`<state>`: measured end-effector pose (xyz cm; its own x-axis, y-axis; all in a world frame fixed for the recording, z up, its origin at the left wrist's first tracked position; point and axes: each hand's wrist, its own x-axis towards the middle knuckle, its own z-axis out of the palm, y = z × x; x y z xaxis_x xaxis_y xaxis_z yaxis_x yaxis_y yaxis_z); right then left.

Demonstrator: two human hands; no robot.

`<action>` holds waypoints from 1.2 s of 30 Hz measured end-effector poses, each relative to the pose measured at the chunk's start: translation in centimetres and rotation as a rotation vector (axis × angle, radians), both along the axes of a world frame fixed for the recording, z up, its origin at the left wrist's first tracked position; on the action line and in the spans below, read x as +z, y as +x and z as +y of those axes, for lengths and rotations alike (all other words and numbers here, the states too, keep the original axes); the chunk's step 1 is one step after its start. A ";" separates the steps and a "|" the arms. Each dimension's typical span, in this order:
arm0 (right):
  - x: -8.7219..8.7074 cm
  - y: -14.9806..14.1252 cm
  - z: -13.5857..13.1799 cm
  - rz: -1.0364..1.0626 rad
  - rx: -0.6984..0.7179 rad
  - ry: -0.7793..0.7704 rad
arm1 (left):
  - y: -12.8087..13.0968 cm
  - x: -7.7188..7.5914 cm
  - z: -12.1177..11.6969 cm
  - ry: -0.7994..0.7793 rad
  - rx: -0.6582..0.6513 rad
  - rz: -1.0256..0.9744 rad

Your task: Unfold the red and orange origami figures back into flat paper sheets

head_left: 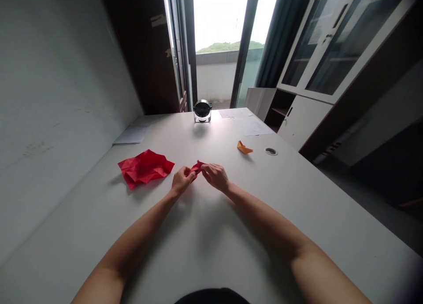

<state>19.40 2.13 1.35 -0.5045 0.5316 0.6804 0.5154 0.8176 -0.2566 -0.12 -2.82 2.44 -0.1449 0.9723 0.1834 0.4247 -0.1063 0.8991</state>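
Between my hands is a small piece of folded red paper, partly covered by my fingers. My left hand pinches its left side, thumb on top. At the right end, my right hand is closed on it with thumb and fingertips. The paper is held just over the white table, and its exact folded shape is too small to make out. A larger creased sheet of red paper lies loosely crumpled to the left of my left hand.
An orange folded paper boat sits to the right, near a round cable hole. At the far edge of the white table stands a round black lamp or fan. White sheets lie back right, and another sheet lies by the left wall.
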 end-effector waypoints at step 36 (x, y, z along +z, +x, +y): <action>-1.3 -0.4 2.3 0.638 0.154 -0.838 | 0.7 0.0 -0.5 0.076 -0.116 -0.403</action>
<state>19.03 4.47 0.08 -0.2855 0.9138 0.2888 -0.0073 0.2992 -0.9542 0.62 -3.31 2.47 -0.1096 0.9724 0.2060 0.0225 -0.2047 0.9786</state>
